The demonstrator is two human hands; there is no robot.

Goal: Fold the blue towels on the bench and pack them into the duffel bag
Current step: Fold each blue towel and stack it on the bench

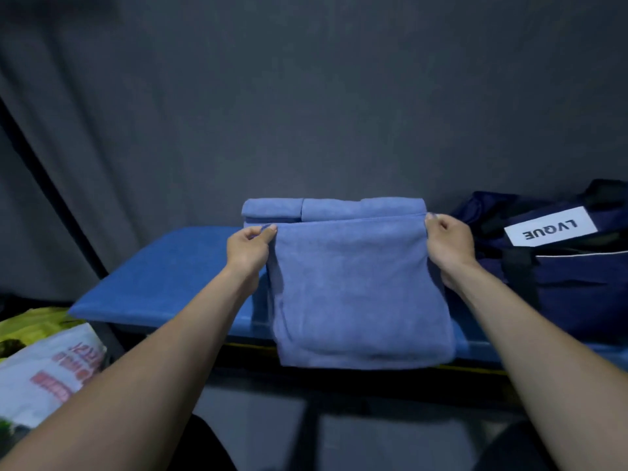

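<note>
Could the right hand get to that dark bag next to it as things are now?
Probably yes. The duffel bag sits on the bench just beside the right hand, with nothing between them. But that hand and the left hand are pinching the towel, so it isn't free.

Dim, cool, bluish light is falling softly from above and in front, leaving the grey curtain (306, 96) flat and dark while the bench (163, 283) top and the held towel (360, 294) are catching the most brightness; deep shadow is pooling under the bench edge from 5 to 7 o'clock. Wide-angle distortion is bowing the frame towards 9 and 3 o'clock, and the forearms are stretching large at 7 and 5 o'clock. Softness and slight blur are showing throughout, strongest on the printed plastic bag (51, 368) at 8 o'clock; the white label (550, 226) at 3 o'clock is staying legible, without glare.
</note>
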